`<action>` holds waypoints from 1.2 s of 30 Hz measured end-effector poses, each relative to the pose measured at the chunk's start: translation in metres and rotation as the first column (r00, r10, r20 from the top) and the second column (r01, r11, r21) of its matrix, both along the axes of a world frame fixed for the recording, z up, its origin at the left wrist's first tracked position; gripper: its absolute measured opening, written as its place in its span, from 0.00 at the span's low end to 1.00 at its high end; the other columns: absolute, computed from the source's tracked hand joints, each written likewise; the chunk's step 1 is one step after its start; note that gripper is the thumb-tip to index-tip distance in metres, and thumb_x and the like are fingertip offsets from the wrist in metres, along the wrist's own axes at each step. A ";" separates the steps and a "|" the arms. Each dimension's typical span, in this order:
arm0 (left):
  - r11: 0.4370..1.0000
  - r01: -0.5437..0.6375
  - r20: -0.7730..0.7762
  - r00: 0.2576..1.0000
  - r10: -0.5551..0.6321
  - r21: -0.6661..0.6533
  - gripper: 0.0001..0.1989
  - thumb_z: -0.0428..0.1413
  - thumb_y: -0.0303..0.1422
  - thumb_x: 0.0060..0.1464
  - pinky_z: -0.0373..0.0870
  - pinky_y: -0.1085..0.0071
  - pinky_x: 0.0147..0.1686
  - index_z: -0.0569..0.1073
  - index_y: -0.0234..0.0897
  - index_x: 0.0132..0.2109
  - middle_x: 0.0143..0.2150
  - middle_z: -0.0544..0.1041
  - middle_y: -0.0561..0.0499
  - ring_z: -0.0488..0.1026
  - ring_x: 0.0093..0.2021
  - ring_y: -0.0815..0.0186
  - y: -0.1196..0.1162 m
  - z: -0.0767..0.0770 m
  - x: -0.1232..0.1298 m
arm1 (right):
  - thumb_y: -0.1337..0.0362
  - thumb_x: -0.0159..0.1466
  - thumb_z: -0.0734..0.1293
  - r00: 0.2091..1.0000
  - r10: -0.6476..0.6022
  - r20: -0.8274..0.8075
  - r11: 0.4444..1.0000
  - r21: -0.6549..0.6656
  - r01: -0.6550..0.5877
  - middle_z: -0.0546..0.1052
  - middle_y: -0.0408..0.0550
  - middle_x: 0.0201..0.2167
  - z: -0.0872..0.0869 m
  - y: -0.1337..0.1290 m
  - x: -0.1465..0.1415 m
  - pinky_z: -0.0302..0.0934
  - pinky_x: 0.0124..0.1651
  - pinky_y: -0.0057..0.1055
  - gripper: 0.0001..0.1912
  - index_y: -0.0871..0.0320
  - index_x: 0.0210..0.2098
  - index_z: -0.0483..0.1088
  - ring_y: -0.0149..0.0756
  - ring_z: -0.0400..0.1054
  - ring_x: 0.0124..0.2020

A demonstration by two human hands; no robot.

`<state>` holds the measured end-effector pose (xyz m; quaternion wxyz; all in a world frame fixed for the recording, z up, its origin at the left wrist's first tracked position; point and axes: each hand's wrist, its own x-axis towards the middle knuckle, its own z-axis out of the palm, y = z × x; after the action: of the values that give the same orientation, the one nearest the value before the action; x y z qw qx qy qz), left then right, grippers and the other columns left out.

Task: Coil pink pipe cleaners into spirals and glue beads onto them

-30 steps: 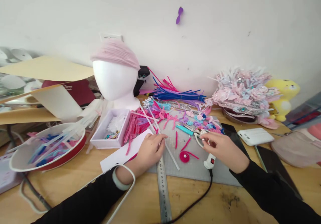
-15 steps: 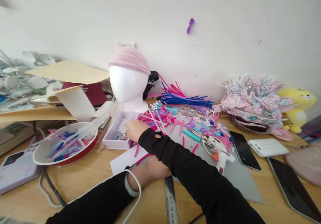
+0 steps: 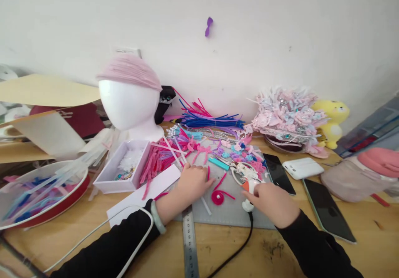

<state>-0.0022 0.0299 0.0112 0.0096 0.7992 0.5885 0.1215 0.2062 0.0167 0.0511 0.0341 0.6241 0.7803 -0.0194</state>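
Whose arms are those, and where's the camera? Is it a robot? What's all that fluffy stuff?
No robot here! A person wears one camera on their head, so you see what lies in front of them, including their own two bare hands. The left hand is low over a grey mat; its fingertips hide whether it holds anything. The right hand touches a white glue gun with a black cord.

On the wooden table are a metal ruler, a pink fuzzy curl, a box of shiny bits and a red-sided bowl of fuzzy strips. The white head is only a model, wearing pink wrapping.
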 end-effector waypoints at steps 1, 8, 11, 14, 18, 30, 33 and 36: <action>0.999 -0.011 -0.018 1.000 0.010 -0.036 0.13 0.46 0.38 0.50 0.59 0.59 0.37 0.70 0.34 0.31 0.29 0.75 0.44 0.71 0.31 0.58 0.003 -0.001 0.004 | 0.53 0.56 0.57 0.999 -0.038 -0.006 0.999 -0.033 0.038 0.68 0.48 0.14 -0.006 -0.001 0.006 0.42 0.18 0.27 0.21 0.58 0.14 0.65 0.34 0.63 0.17; 0.987 -0.007 -0.044 0.999 -0.001 -0.163 0.12 0.44 0.29 0.47 0.62 0.61 0.36 0.70 0.35 0.25 0.26 0.76 0.44 0.72 0.29 0.59 0.011 0.002 0.017 | 0.55 0.57 0.54 0.939 -0.159 -0.305 0.987 -0.069 0.145 0.70 0.49 0.15 -0.036 0.002 0.016 0.46 0.19 0.26 0.21 0.58 0.13 0.62 0.33 0.63 0.17; 0.983 0.009 -0.024 1.000 -0.013 -0.186 0.12 0.43 0.29 0.48 0.63 0.63 0.35 0.71 0.36 0.26 0.27 0.76 0.46 0.72 0.29 0.60 0.009 0.005 0.023 | 0.57 0.56 0.55 0.888 -0.177 -0.424 0.984 -0.048 0.173 0.69 0.48 0.14 -0.039 0.001 0.018 0.48 0.19 0.25 0.19 0.58 0.13 0.60 0.33 0.63 0.18; 0.976 0.023 -0.007 1.000 -0.025 -0.214 0.11 0.43 0.30 0.47 0.63 0.63 0.35 0.71 0.36 0.27 0.28 0.76 0.47 0.72 0.30 0.61 0.010 0.004 0.031 | 0.55 0.56 0.54 0.789 -0.258 -0.557 0.966 -0.131 0.223 0.66 0.44 0.11 -0.043 0.001 0.021 0.49 0.19 0.25 0.19 0.57 0.14 0.58 0.31 0.62 0.17; 0.972 0.013 -0.016 1.000 -0.017 -0.233 0.10 0.46 0.33 0.46 0.62 0.63 0.37 0.71 0.36 0.27 0.27 0.75 0.47 0.71 0.31 0.60 0.014 -0.002 0.038 | 0.52 0.54 0.56 0.637 -0.377 -0.673 0.924 -0.220 0.314 0.61 0.39 0.09 -0.049 0.004 0.022 0.48 0.18 0.25 0.18 0.57 0.15 0.57 0.29 0.58 0.14; 0.968 -0.111 -0.014 0.994 0.110 -0.223 0.11 0.46 0.34 0.45 0.62 0.71 0.29 0.72 0.37 0.27 0.27 0.75 0.48 0.71 0.30 0.62 0.041 0.017 0.009 | 0.50 0.53 0.56 0.451 -0.419 -0.788 0.906 -0.329 0.267 0.57 0.37 0.08 -0.052 0.003 0.018 0.45 0.16 0.24 0.18 0.57 0.17 0.57 0.26 0.52 0.11; 0.960 -0.214 -0.014 0.976 0.215 -0.183 0.13 0.44 0.34 0.47 0.61 0.71 0.27 0.72 0.36 0.28 0.29 0.75 0.46 0.71 0.31 0.61 0.058 0.020 -0.016 | 0.50 0.54 0.56 0.483 -0.399 -0.780 0.916 -0.316 0.247 0.58 0.37 0.08 -0.057 0.005 0.018 0.45 0.17 0.24 0.18 0.57 0.17 0.58 0.27 0.52 0.11; 0.948 -0.267 -0.015 0.963 0.268 -0.174 0.12 0.45 0.33 0.47 0.61 0.72 0.27 0.71 0.36 0.26 0.27 0.75 0.47 0.71 0.30 0.61 0.067 0.013 -0.029 | 0.50 0.54 0.55 0.551 -0.359 -0.753 0.932 -0.261 0.249 0.59 0.38 0.09 -0.062 0.007 0.015 0.46 0.18 0.24 0.19 0.57 0.16 0.58 0.28 0.54 0.13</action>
<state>-0.0317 0.0966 0.0240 0.0656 0.7076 0.6997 0.0731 0.2217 0.0238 -0.0104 -0.2788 0.6727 0.5914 -0.3464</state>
